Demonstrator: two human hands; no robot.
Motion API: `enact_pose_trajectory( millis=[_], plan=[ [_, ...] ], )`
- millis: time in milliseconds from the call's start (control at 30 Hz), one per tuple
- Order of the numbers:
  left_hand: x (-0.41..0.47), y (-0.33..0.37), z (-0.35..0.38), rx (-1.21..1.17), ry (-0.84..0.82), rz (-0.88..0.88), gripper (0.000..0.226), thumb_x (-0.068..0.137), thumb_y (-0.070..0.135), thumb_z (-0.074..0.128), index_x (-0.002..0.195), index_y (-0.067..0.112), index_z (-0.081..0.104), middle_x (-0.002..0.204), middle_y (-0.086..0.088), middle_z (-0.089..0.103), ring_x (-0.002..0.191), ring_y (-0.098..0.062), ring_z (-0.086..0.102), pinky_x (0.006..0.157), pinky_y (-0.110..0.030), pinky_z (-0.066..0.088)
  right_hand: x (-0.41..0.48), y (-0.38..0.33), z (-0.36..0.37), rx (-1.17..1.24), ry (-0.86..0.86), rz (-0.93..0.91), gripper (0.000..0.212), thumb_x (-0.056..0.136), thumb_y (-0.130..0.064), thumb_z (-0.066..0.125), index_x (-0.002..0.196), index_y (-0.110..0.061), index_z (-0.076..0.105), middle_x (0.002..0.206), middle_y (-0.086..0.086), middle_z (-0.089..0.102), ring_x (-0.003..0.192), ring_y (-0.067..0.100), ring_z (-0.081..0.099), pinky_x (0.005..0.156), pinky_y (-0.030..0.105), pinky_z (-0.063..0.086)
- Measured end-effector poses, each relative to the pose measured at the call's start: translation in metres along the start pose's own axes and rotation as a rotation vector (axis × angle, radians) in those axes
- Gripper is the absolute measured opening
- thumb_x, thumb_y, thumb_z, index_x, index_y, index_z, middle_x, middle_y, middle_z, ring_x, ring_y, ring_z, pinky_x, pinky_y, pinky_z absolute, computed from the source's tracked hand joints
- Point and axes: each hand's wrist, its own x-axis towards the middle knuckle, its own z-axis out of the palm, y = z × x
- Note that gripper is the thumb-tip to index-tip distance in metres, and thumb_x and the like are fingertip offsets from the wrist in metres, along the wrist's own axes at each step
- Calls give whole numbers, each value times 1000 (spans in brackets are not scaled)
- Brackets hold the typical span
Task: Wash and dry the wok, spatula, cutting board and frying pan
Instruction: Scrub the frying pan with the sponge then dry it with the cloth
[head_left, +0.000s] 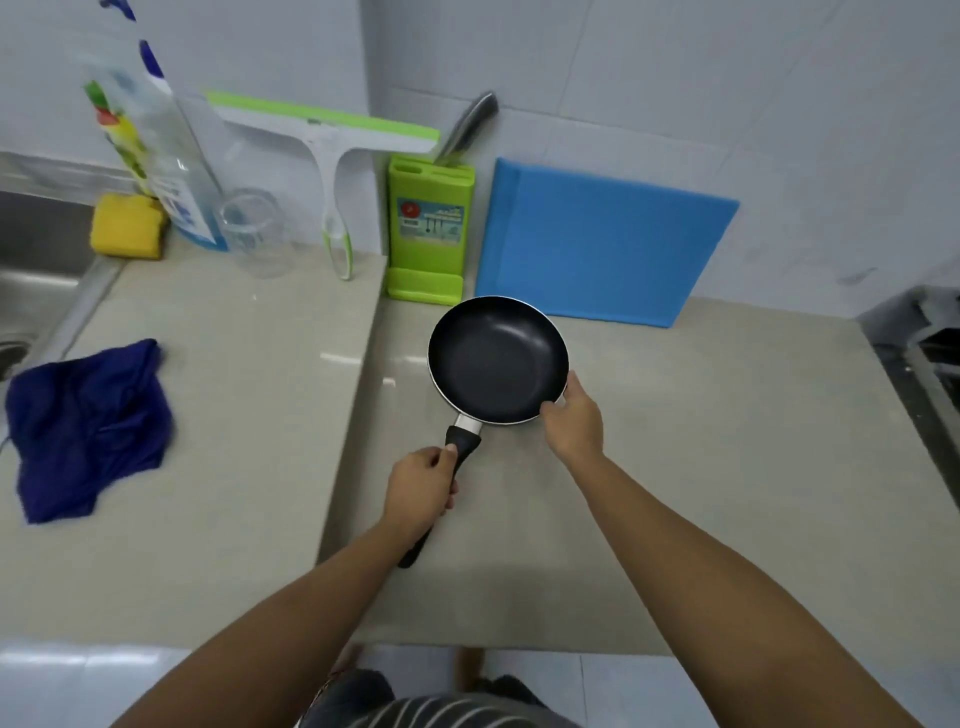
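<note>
Both your arms are stretched out in front. Your left hand has its grip curled round the black handle of the frying pan, and your right hand pinches the rim on the right side. The pan's level over the beige surface, just in front of the one blue cutting board leaning on the wall. Also there: one dark blue cloth, one yellow sponge, and one green knife block holding one knife.
</note>
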Motion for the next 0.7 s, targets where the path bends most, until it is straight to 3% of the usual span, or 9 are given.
enact_pose_trajectory(
  millis=[200,367,500,700],
  plan=[
    [-5,-13,35,-46,117,-49,43,101,30,46,68,4,58,54,-3,61,43,-14,53,53,-33,49,24,19,7,-16,-63,-80,55,80,-5,50,127,-32,53,78,7,61,73,27,58,58,31,44],
    [-11,-14,54,-57,211,-43,48,101,31,44,67,-2,55,57,-11,62,44,-12,51,51,-25,44,38,29,12,-35,-101,-104,55,77,-8,49,125,-36,51,84,4,62,79,26,56,65,35,48],
    [-11,-13,63,-36,260,-15,47,101,30,44,66,1,55,56,-9,62,45,-10,51,48,-18,38,47,29,13,-33,-119,-121,55,78,-7,49,127,-33,52,74,4,57,72,27,56,60,32,43],
    [-11,-19,70,-49,310,-38,50,102,31,43,63,1,53,54,-9,60,47,-12,51,49,-21,39,54,27,22,-36,-173,-100,57,79,-9,47,130,-35,50,86,7,64,75,26,60,68,38,53]
  ],
)
